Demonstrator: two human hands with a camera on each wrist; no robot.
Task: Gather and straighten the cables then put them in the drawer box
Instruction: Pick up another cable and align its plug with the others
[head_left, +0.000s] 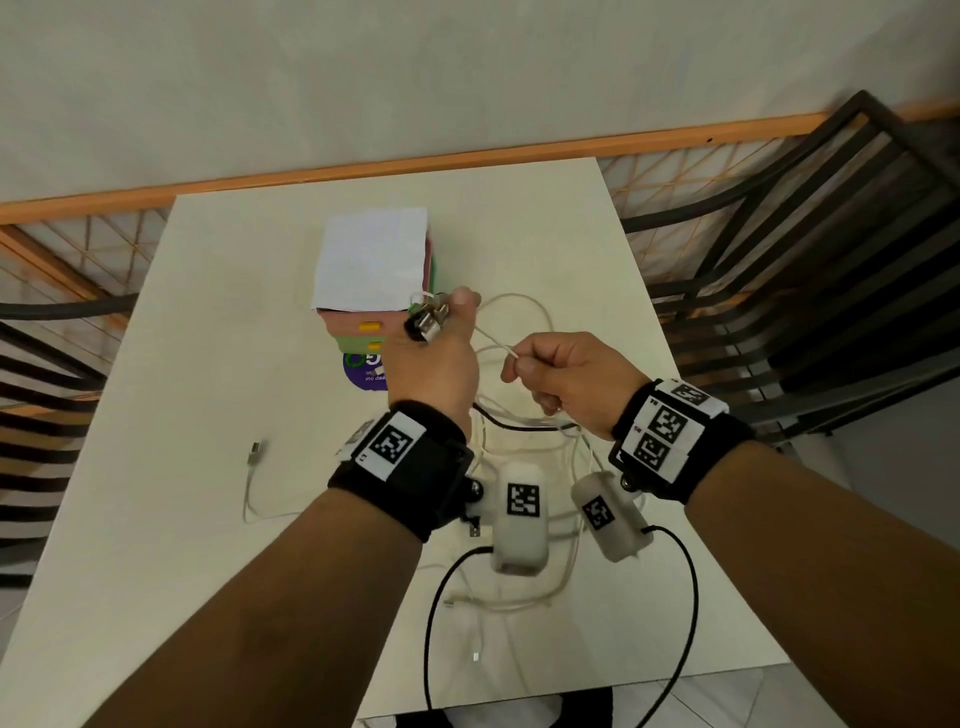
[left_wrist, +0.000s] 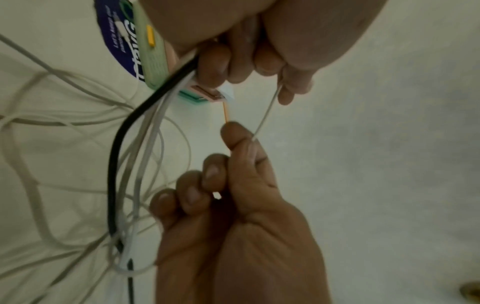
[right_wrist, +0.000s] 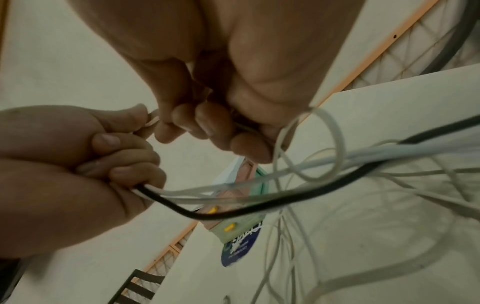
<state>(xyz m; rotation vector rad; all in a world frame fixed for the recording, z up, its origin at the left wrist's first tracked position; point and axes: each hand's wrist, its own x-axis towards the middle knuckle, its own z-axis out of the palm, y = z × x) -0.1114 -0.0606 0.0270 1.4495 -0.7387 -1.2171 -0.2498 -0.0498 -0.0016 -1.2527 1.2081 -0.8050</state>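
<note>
My left hand (head_left: 441, 358) is raised over the table and grips a bundle of cable ends, with metal USB plugs (head_left: 427, 323) sticking out past the thumb. In the left wrist view a black cable (left_wrist: 115, 156) and white cables (left_wrist: 145, 156) trail from that fist down to the table. My right hand (head_left: 563, 379) pinches a thin white cable (head_left: 493, 340) between thumb and forefinger, close to the right of the left hand. That strand (left_wrist: 265, 115) runs taut between both hands. The drawer box (head_left: 371, 260), white-topped with pink and green drawers, stands just behind the left hand.
A loose white cable with a USB plug (head_left: 254, 452) lies left of my left forearm. More white cable loops (head_left: 519, 603) lie under my wrists near the front edge. A purple round sticker (head_left: 363, 376) sits before the box. Black slatted chairs (head_left: 831, 270) flank the white table (head_left: 208, 338).
</note>
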